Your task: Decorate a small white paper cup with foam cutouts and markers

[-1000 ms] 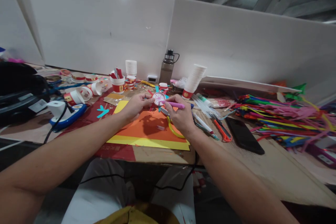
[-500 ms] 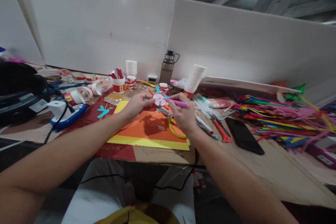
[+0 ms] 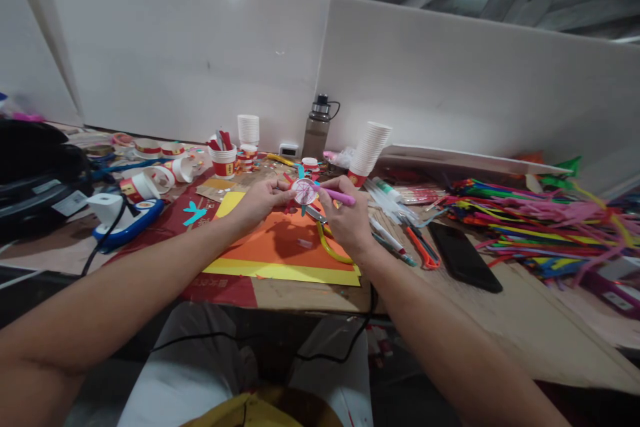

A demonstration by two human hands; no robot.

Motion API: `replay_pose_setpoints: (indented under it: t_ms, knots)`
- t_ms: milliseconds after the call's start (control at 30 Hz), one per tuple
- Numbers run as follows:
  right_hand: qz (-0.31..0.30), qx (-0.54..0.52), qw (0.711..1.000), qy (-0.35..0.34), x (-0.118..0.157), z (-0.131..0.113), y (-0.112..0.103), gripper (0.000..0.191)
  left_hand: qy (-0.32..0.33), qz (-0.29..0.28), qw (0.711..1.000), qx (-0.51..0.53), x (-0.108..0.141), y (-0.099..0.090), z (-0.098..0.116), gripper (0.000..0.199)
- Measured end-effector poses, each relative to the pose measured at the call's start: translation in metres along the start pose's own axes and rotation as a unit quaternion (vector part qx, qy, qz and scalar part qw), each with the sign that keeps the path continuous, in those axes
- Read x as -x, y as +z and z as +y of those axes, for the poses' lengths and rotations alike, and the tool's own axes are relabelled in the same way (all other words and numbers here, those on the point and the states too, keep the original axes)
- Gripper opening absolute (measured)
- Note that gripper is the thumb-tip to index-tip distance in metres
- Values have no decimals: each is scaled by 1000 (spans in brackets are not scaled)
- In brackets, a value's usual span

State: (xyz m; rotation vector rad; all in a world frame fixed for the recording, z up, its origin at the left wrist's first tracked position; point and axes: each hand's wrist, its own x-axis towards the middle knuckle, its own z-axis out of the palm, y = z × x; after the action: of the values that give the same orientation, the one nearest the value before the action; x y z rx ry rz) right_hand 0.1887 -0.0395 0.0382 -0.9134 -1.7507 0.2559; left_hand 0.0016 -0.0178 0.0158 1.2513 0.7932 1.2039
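Pinches disc (image 3: 304, 192) at its left edge with left hand (image 3: 263, 201), closed on it between thumb and fingers. Clamps pen (image 3: 341, 197) in right hand (image 3: 347, 217), aimed left at disc's right edge; cannot tell whether touching. Holds disc mid-scene, apparently raised over orange sheet (image 3: 280, 230), turned with marked face to near side.

Looks part-way along. Already has pink lines crossing the white face, plus red and blue strips (image 3: 301, 170) sticking out around it. Too small to tell whether all lines are complete. Probably mid-marking rather than finished, judging by pen at the edge.

See scissors (image 3: 329, 253) on orange sheet, near side of right hand, not in use. See 1 blue cutout (image 3: 194, 213) at left, ready-cut by its look and well apart from disc. Note 1 cup stack (image 3: 370, 150) at far right, 1 phone (image 3: 466, 257) at right.
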Motion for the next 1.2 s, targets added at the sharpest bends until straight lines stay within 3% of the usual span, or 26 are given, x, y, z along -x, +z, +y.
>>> replay_pose_setpoints:
  t_ms: [333, 533, 667, 800, 967, 1033, 1100, 1200]
  knots:
    - [1, -62, 998, -26, 0, 3, 1, 14, -66, 34, 992, 104, -7, -7, -3, 25]
    - [12, 1, 1000, -29, -2, 15, 1, 21, 18, 123, 990, 66, -12, -15, -7, 26]
    - [-118, 110, 987, -16, 1, 14, 7, 25, 47, 188, 979, 65, -13, -17, -3, 29]
    - [-262, 218, 940, -4, 10, 6, 13, 37, 35, 199, 977, 73, -14, -17, 1, 31]
    - [-346, 239, 907, -17, 15, -3, 12, 53, 35, 190, 978, 72, -14, -16, 0, 24]
    - [-322, 219, 921, 10, 12, 0, 11, 49, 23, 187, 979, 76, -15, -16, 0, 20]
    - [-259, 180, 947, 56, 7, 5, 11, 43, 10, 173, 981, 83, -14, -15, 0, 18]
    - [-171, 55, 975, 130, 0, 16, 13, 35, 5, 119, 990, 78, -13, -15, -1, 24]
